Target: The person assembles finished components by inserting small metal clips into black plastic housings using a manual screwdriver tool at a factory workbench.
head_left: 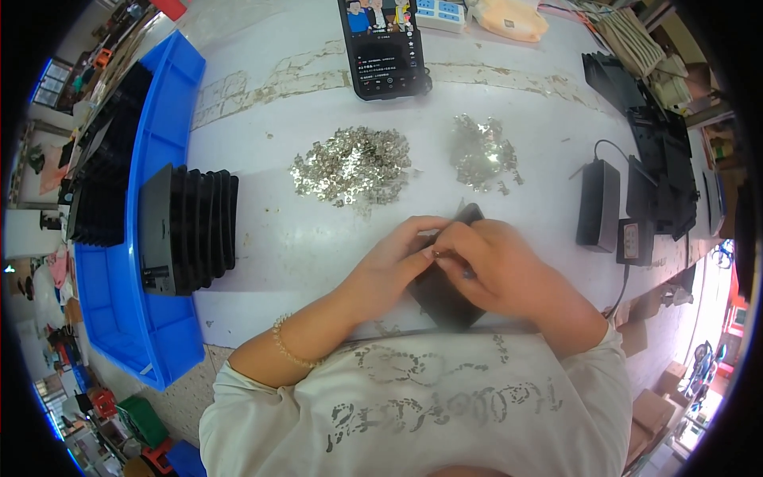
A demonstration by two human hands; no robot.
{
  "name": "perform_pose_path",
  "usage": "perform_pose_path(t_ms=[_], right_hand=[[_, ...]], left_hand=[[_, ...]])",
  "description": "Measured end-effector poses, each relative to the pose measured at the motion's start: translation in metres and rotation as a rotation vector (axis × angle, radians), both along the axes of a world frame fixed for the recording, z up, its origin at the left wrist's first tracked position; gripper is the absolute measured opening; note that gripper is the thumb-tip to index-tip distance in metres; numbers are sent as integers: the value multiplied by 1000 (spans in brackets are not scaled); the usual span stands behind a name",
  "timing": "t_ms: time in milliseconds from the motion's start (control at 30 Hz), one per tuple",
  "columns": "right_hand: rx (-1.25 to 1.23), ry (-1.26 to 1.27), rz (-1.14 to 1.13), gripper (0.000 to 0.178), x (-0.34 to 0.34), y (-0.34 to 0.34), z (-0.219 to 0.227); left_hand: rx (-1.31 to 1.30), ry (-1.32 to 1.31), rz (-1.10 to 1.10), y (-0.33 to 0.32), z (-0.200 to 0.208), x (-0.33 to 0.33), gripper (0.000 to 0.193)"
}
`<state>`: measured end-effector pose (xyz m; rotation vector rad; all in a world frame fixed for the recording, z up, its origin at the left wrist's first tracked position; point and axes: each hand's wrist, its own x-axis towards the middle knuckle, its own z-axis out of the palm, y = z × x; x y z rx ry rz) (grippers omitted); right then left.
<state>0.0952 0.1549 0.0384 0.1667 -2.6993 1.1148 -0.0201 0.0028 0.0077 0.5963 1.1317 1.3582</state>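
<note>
A black flat plastic part (pixel 451 304) lies at a slant in front of my body, near the table's front edge. My left hand (pixel 389 266) grips its left side, thumb on top. From the right, my right hand (pixel 497 266) bends over the same part, thumb and forefinger pinched together close to my left thumb tip. Whatever is in that pinch is too small to name. Just beyond my hands are two heaps of small shiny metal pieces, a larger left heap (pixel 354 165) and a smaller right heap (pixel 483 153).
At the left, a stack of black plastic parts (pixel 208 230) stands beside a blue crate (pixel 171 334) holding more black parts. A phone (pixel 385 67) stands at the back, near a power strip (pixel 439 14). A black power adapter (pixel 598 205) and black housings (pixel 671 171) sit at right.
</note>
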Motion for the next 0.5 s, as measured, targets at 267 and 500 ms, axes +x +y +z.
perform_pose_path(t_ms=[267, 500], right_hand=[[52, 17, -4, 23, 0, 1, 0], [31, -36, 32, 24, 2, 4, 1]], left_hand=[[23, 29, 20, 0, -5, 4, 41], [72, 64, 12, -1, -7, 5, 39]])
